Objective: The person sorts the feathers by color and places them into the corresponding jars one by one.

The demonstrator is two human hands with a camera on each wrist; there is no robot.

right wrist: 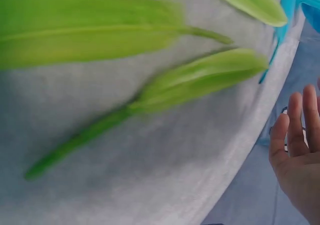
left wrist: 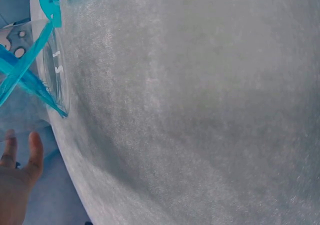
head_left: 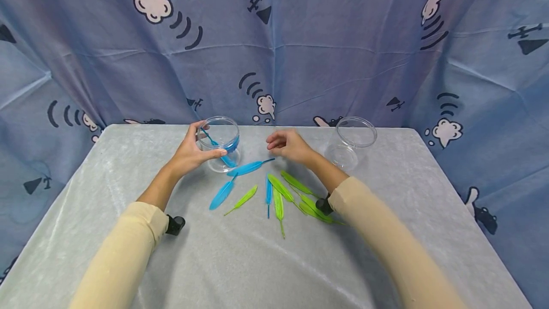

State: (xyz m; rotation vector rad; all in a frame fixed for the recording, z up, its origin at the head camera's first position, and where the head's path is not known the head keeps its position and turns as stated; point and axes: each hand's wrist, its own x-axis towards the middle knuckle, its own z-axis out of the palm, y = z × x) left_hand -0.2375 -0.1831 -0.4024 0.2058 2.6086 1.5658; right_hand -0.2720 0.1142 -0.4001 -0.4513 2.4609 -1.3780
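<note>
My left hand (head_left: pixel 193 151) grips a clear round jar (head_left: pixel 218 162) from its left side, thumb across the front and fingers behind. Blue feathers (left wrist: pixel 30 77) lie inside the jar, crossing each other in the left wrist view. My right hand (head_left: pixel 289 146) hovers right of the jar, fingers loosely bent, with nothing visible in it. Just below it, a blue feather (head_left: pixel 249 168) lies with its quill toward that hand. Another blue feather (head_left: pixel 222 194) and a green feather (head_left: pixel 242 200) rest nearer me.
Several green feathers (head_left: pixel 279 204) and a blue feather (head_left: pixel 269 193) lie mid-table, partly under my right forearm. A second clear jar (head_left: pixel 357 146) stands at the back right. Patterned blue cloth (head_left: pixel 274 27) hangs behind the grey-covered table (head_left: pixel 240 261).
</note>
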